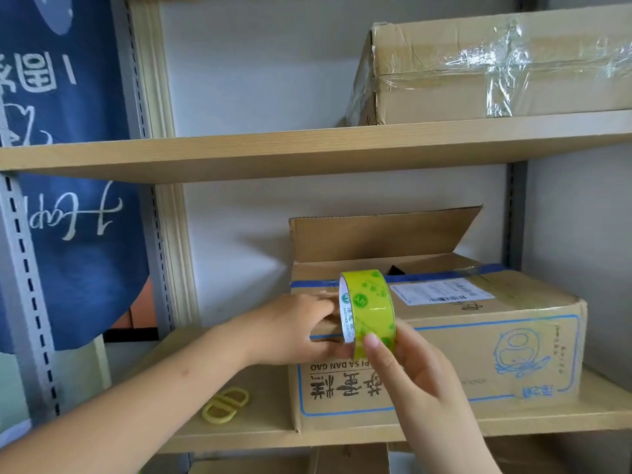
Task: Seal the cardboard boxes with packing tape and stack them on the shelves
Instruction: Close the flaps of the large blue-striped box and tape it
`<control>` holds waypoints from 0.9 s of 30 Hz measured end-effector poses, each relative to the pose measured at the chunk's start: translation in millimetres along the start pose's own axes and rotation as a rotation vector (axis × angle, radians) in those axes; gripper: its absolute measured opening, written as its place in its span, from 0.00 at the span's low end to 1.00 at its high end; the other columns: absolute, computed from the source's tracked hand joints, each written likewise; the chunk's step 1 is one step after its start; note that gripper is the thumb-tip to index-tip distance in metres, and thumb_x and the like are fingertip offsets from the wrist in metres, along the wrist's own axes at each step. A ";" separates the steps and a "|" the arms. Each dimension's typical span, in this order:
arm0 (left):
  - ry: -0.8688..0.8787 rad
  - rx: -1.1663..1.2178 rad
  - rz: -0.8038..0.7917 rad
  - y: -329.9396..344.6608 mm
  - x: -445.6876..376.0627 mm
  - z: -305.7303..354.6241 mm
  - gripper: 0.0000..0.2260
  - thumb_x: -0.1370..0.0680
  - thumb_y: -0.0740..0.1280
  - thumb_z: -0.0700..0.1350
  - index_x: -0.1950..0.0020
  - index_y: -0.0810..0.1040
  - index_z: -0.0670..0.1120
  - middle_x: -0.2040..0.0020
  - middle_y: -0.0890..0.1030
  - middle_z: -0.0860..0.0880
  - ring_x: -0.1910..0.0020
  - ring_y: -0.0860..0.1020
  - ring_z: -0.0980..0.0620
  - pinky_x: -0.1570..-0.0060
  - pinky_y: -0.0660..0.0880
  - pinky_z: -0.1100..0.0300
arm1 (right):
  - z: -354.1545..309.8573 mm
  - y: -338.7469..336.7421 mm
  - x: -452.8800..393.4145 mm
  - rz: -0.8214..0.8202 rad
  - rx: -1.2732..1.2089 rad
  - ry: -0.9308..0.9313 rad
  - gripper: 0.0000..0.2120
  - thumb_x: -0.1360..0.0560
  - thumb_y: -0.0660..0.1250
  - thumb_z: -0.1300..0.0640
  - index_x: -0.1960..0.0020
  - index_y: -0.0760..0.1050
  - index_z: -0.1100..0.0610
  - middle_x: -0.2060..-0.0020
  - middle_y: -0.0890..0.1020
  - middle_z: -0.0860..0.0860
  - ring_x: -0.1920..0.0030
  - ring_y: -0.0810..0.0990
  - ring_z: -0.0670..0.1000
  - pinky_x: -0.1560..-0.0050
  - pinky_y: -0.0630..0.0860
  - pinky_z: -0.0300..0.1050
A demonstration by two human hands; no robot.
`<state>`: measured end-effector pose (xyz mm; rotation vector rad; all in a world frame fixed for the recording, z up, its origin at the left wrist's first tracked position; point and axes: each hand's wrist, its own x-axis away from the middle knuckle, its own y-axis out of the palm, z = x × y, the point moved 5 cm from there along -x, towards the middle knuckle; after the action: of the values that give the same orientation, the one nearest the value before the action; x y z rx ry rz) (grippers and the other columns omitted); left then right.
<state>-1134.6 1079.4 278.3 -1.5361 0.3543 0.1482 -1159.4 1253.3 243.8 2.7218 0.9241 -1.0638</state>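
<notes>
On the lower shelf (239,398), both hands are gripping a green tape roll (368,313) against the near-left corner of an unsealed cardboard box (461,357) (far flap raised): left hand (294,331) steadying, right hand (407,362) apparently seeking the tape's end.

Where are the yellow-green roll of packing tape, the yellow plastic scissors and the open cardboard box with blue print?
Yellow-green roll of packing tape (374,309): head view, outer band.
Yellow plastic scissors (225,404): head view, handle loops.
Open cardboard box with blue print (478,357): head view, front face.
</notes>
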 end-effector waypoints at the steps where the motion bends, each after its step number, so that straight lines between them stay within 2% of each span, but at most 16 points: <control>1: -0.018 0.019 -0.001 0.9 -0.6 -0.2 0.20 0.26 0.58 0.73 0.38 0.67 0.67 0.44 0.68 0.82 0.47 0.68 0.80 0.52 0.65 0.79 | -1.7 -1.6 -0.8 0.006 -0.008 0.004 0.12 0.22 0.66 0.40 0.48 0.82 0.46 0.58 0.85 0.46 0.56 0.81 0.46 0.51 0.74 0.43; 2: -0.025 0.024 0.003 2.0 -1.3 0.0 0.17 0.25 0.60 0.70 0.39 0.66 0.67 0.43 0.68 0.82 0.48 0.68 0.80 0.52 0.64 0.81 | -3.5 -2.9 -0.5 0.011 -0.009 0.012 0.11 0.22 0.66 0.41 0.50 0.82 0.47 0.60 0.86 0.47 0.59 0.81 0.46 0.54 0.74 0.43; 4: -0.016 0.022 0.014 3.2 -1.8 0.7 0.15 0.23 0.62 0.60 0.38 0.67 0.66 0.37 0.67 0.78 0.45 0.66 0.79 0.48 0.62 0.81 | -3.9 -4.0 4.3 0.018 -0.013 0.054 0.10 0.23 0.66 0.43 0.55 0.83 0.46 0.64 0.86 0.46 0.62 0.82 0.42 0.58 0.73 0.37; 6: 0.004 0.027 0.001 5.0 -0.7 0.4 0.18 0.22 0.63 0.54 0.33 0.68 0.66 0.33 0.66 0.78 0.37 0.63 0.80 0.39 0.60 0.79 | -1.6 -5.6 14.6 0.017 -0.014 0.127 0.08 0.25 0.67 0.47 0.58 0.84 0.47 0.66 0.86 0.45 0.63 0.82 0.38 0.59 0.72 0.36; 8: 0.003 0.000 -0.040 8.1 0.0 -1.1 0.27 0.20 0.65 0.52 0.23 0.61 0.64 0.24 0.58 0.71 0.27 0.54 0.75 0.28 0.53 0.73 | -2.2 -6.4 26.2 -0.020 -0.009 0.179 0.10 0.29 0.65 0.41 0.56 0.83 0.42 0.66 0.86 0.44 0.62 0.83 0.38 0.58 0.73 0.37; 10: -0.025 -0.022 -0.083 9.7 0.8 -1.4 0.28 0.18 0.63 0.55 0.21 0.55 0.65 0.21 0.55 0.64 0.24 0.50 0.71 0.24 0.48 0.68 | -3.9 -5.7 35.5 -0.054 0.000 0.229 0.14 0.35 0.62 0.35 0.54 0.80 0.35 0.67 0.86 0.42 0.61 0.84 0.38 0.55 0.75 0.33; 12: -0.042 -0.005 -0.113 10.1 0.8 0.0 0.27 0.18 0.62 0.57 0.22 0.55 0.65 0.20 0.53 0.62 0.24 0.49 0.69 0.23 0.45 0.65 | 1.8 -3.7 42.0 -0.081 0.012 0.291 0.12 0.31 0.64 0.38 0.56 0.83 0.42 0.67 0.86 0.42 0.60 0.84 0.37 0.51 0.75 0.33; 14: -0.056 0.025 -0.169 8.6 -0.1 1.0 0.27 0.18 0.62 0.56 0.21 0.55 0.64 0.20 0.52 0.61 0.23 0.47 0.68 0.22 0.44 0.62 | 9.4 -1.3 44.8 -0.102 0.013 0.345 0.10 0.25 0.66 0.46 0.56 0.83 0.49 0.66 0.86 0.45 0.58 0.85 0.40 0.45 0.76 0.40; 16: -0.100 0.140 -0.254 5.6 -2.2 0.2 0.27 0.19 0.61 0.54 0.21 0.56 0.63 0.19 0.51 0.62 0.22 0.46 0.67 0.21 0.43 0.59 | 16.3 -0.4 45.4 -0.102 -0.003 0.369 0.11 0.24 0.66 0.47 0.53 0.83 0.53 0.64 0.87 0.47 0.56 0.86 0.44 0.42 0.77 0.47; 17: -0.136 0.235 -0.273 3.6 -4.5 0.8 0.27 0.20 0.60 0.56 0.22 0.59 0.63 0.20 0.52 0.62 0.23 0.47 0.68 0.21 0.43 0.58 | 19.5 0.2 45.1 -0.094 -0.002 0.376 0.10 0.24 0.66 0.49 0.53 0.83 0.53 0.63 0.87 0.48 0.55 0.86 0.45 0.41 0.76 0.48; 19: -0.190 0.378 -0.203 1.1 -10.6 3.9 0.26 0.22 0.59 0.65 0.25 0.67 0.61 0.21 0.59 0.61 0.24 0.53 0.69 0.21 0.49 0.59 | 26.1 3.5 44.9 -0.099 0.020 0.383 0.07 0.22 0.66 0.53 0.52 0.82 0.52 0.62 0.87 0.47 0.55 0.85 0.44 0.41 0.76 0.49; 21: -0.207 0.319 -0.041 2.0 -13.5 5.8 0.26 0.23 0.65 0.66 0.28 0.72 0.59 0.24 0.66 0.59 0.26 0.60 0.68 0.24 0.54 0.64 | 31.1 8.5 45.8 -0.128 0.053 0.366 0.06 0.21 0.66 0.55 0.52 0.82 0.50 0.61 0.87 0.44 0.54 0.84 0.42 0.43 0.77 0.46; 24: -0.178 0.107 0.111 5.5 -9.4 13.7 0.25 0.22 0.67 0.61 0.27 0.71 0.58 0.24 0.67 0.56 0.25 0.62 0.63 0.31 0.54 0.72 | 34.6 11.0 48.3 -0.100 0.094 0.328 0.05 0.22 0.66 0.53 0.52 0.80 0.48 0.59 0.86 0.41 0.54 0.83 0.39 0.50 0.77 0.42; 26: -0.139 -0.021 0.137 7.1 -6.6 18.7 0.24 0.20 0.64 0.60 0.25 0.69 0.57 0.23 0.66 0.56 0.25 0.62 0.62 0.32 0.54 0.71 | 31.3 9.6 51.1 0.011 0.113 0.291 0.04 0.24 0.68 0.51 0.49 0.79 0.47 0.56 0.86 0.41 0.51 0.82 0.39 0.47 0.78 0.46; 27: -0.123 -0.055 0.145 6.2 -3.2 19.9 0.24 0.19 0.62 0.59 0.24 0.68 0.57 0.23 0.65 0.57 0.25 0.61 0.62 0.31 0.54 0.70 | 26.8 7.2 53.8 0.097 0.155 0.246 0.09 0.25 0.69 0.49 0.46 0.77 0.47 0.52 0.85 0.41 0.48 0.82 0.40 0.43 0.77 0.49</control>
<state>-1136.9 1099.8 273.4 -1.5471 0.3660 0.3666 -1140.1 1267.3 188.2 3.0422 0.7559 -0.8298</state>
